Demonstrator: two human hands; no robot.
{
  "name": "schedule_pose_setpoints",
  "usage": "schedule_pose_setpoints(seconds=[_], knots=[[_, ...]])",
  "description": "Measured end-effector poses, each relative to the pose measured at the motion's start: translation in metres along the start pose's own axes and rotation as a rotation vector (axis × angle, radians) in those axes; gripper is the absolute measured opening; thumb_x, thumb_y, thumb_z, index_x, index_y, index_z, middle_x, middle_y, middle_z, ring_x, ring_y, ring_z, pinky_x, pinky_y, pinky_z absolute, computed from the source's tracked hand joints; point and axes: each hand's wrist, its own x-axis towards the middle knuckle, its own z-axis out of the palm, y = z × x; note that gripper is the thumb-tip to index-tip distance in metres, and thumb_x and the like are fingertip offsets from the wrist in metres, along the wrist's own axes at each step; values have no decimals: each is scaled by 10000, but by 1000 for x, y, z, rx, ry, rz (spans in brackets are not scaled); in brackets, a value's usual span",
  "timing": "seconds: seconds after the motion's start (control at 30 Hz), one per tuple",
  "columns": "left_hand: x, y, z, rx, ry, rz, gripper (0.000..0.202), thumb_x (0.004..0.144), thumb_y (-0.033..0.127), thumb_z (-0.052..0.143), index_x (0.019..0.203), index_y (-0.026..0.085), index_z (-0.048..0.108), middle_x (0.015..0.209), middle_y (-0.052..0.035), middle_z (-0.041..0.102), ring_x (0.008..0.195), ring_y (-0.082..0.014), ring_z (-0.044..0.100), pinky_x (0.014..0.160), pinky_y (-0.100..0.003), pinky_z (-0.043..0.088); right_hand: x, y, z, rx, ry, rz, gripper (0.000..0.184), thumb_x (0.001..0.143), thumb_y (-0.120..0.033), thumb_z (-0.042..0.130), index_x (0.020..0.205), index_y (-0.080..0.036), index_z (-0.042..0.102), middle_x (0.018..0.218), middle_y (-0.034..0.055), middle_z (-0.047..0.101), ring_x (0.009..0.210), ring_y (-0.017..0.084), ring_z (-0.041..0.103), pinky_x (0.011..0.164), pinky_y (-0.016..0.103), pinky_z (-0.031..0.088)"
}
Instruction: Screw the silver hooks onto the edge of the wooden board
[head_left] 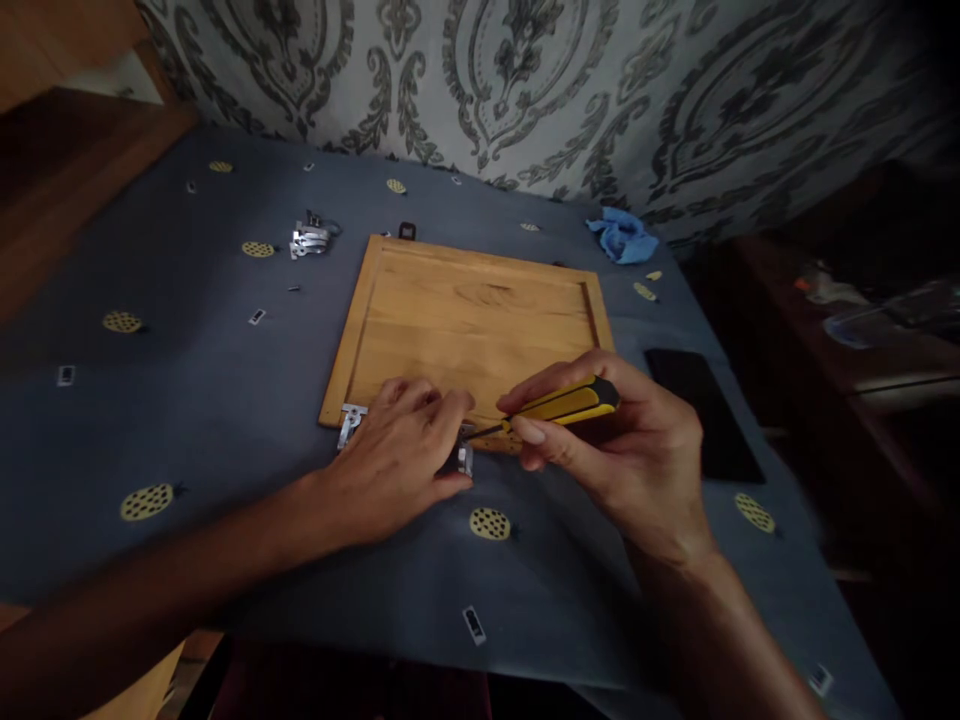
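Observation:
A wooden cabinet door (480, 310) with a raised frame lies flat on the table. My right hand (637, 440) is closed round a yellow-and-black screwdriver (566, 403). The screwdriver's shaft slants down to the left, and its tip meets a metal hinge (466, 460) at the door's near edge. My left hand (394, 450) grips that hinge, thumb in front and fingers over the door, hiding most of it. A second metal hinge (350, 426) sits at the door's near left corner, partly behind my left hand.
Loose metal hinges (310, 238) and a small screw (293, 289) lie left of the door. A blue cloth (622, 236) rests at the back right, and a black flat object (703, 415) lies on the right. A small dark piece (407, 231) is behind the door.

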Motion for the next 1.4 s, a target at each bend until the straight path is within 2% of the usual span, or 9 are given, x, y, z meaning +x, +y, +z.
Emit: schedule_pose_setpoints(seconds=[0.13,0.23,0.4,0.57,0.63,0.87,1.07,1.27,1.4], knots=[[0,0,1,2,-9,0,426,822,303,755,1137,199,487,1100,-75,648,1105,-290,569,938,-451,451,-2,1,-6,12,-76,20,230,847,-303,742,1066,-243,702,913,19,736,579,103,667,533,236,606],[0,0,1,2,7,-1,439,813,293,765,1141,204,486,1097,-68,650,1112,-286,570,944,-445,450,-2,2,-9,-8,-102,-7,136,866,-287,721,994,-244,735,940,28,741,563,100,656,513,243,598],[0,0,1,22,13,4,434,814,294,762,1143,200,495,1032,-52,657,1077,-278,580,950,-436,447,-5,5,2,-62,50,-103,135,775,-305,811,819,-233,706,835,5,721,517,98,603,378,228,496],[0,0,1,42,8,8,444,805,313,776,1136,191,506,1035,-61,663,1067,-277,576,942,-432,450,-12,8,9,-43,305,-201,107,842,-342,746,845,-272,665,848,-4,723,463,109,578,426,313,486],[0,0,0,47,-3,14,437,805,318,779,1122,181,512,1034,-67,666,1060,-275,574,942,-430,450,-14,10,8,-50,348,-211,135,851,-380,732,848,-274,649,863,-3,720,454,108,566,428,326,468],[-1,0,-1,56,7,20,473,803,327,787,1151,167,511,1039,-72,667,1063,-272,574,943,-420,448,-16,14,8,-62,251,-192,120,858,-318,733,826,-262,632,859,5,728,451,106,582,405,302,477],[-1,-1,2,57,22,28,452,811,327,777,1143,174,511,1032,-64,669,1060,-269,577,941,-420,448,-14,19,8,-21,245,-268,99,833,-243,759,838,-222,662,856,2,728,443,90,592,390,272,493],[0,2,-2,66,-18,4,475,807,323,780,1162,173,503,1040,-70,674,1070,-276,577,941,-427,447,-13,19,9,-12,229,-227,90,813,-227,773,835,-225,685,848,1,719,461,94,617,390,254,516],[1,1,-2,63,-16,16,495,814,322,778,1186,154,497,1059,-82,669,1080,-275,571,950,-426,439,-15,15,3,-9,121,-186,168,818,-226,769,976,-250,718,879,-3,728,511,99,648,465,250,567]])
